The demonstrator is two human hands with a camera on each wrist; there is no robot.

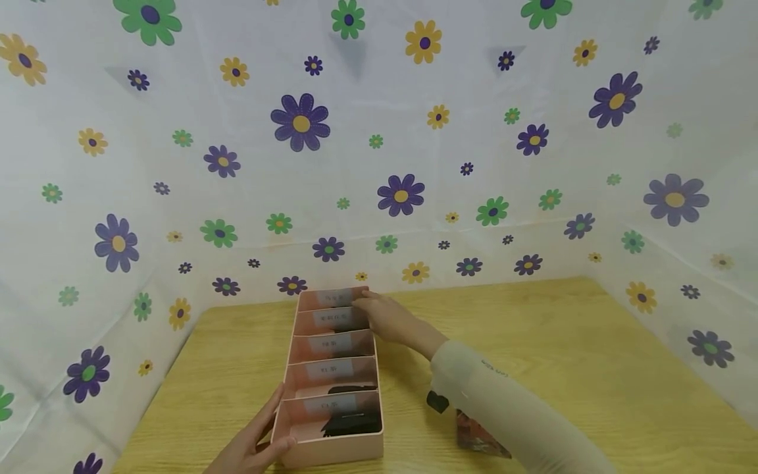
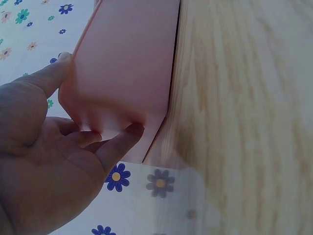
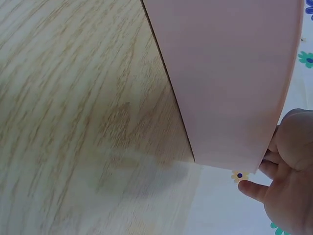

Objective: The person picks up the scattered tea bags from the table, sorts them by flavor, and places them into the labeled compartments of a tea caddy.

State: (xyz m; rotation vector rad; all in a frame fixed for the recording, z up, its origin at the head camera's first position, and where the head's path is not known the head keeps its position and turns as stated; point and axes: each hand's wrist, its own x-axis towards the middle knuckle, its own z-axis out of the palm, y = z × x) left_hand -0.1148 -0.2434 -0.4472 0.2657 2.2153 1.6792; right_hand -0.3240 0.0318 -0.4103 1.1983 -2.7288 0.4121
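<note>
A long pink divided box (image 1: 339, 449) lies on the table with its short end toward me. Each compartment has a pale label on its back wall. Black flat items (image 1: 353, 423) lie in the nearest compartment, and a thinner dark piece (image 1: 352, 390) shows in the one behind. My left hand (image 1: 251, 441) grips the near left corner, thumb at the front and fingers along the side. At the far right corner, my right hand (image 1: 391, 319) holds the rim; in the right wrist view its fingers reach round the box's end, partly hidden.
Right of the box, a small black object (image 1: 437, 401) and a shiny reddish packet (image 1: 478, 436) lie on the wooden table (image 1: 533, 342), partly under my right sleeve (image 1: 509, 401). A white flowered curtain (image 1: 367, 164) closes off the back and both sides.
</note>
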